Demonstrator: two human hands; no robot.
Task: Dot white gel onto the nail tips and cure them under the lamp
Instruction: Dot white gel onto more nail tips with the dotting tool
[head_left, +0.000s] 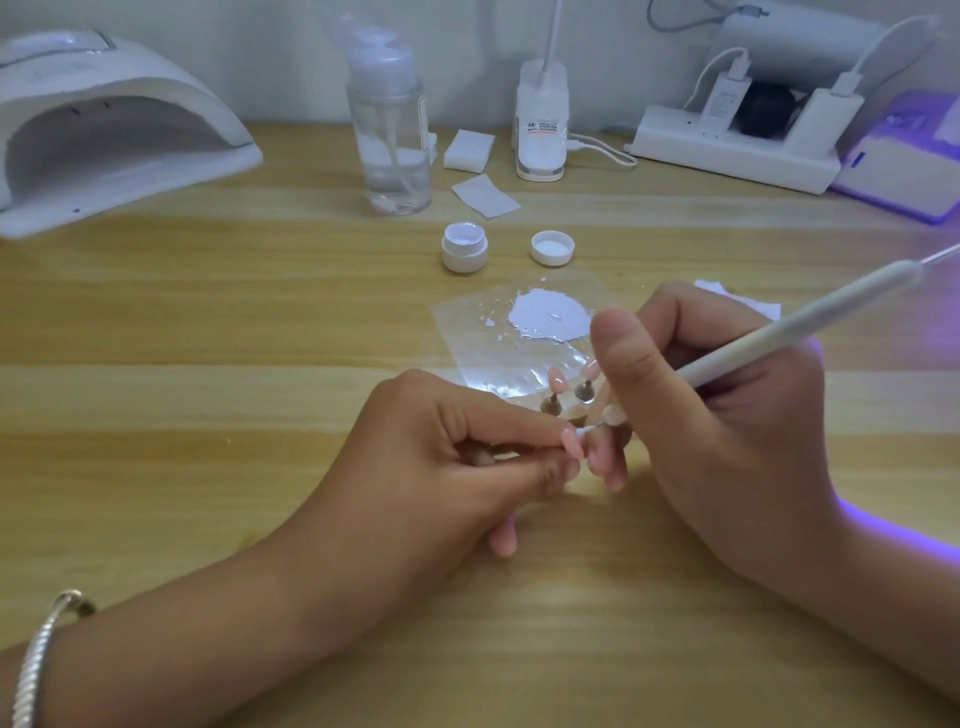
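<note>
My left hand (441, 457) pinches a pink nail tip (727, 449) on its small stand, low over the table's middle. My right hand (717, 415) grips a white dotting pen (795, 325), and the pen's fine point touches the end of that nail tip. Two more pink nail tips on stands (569, 389) stick up just behind my fingers. A smear of white gel (550, 314) lies on a clear plastic sheet (467, 332) beyond them. The open gel pot (464, 247) and its lid (552, 248) sit further back. The white curing lamp (104, 124) stands at the far left.
A clear pump bottle (392, 130), white wipe pads (467, 148) and a white desk-light base (540, 124) stand at the back. A power strip with plugs (727, 145) and a purple-lit device (904, 161) fill the far right corner. A bracelet (47, 654) circles my left wrist.
</note>
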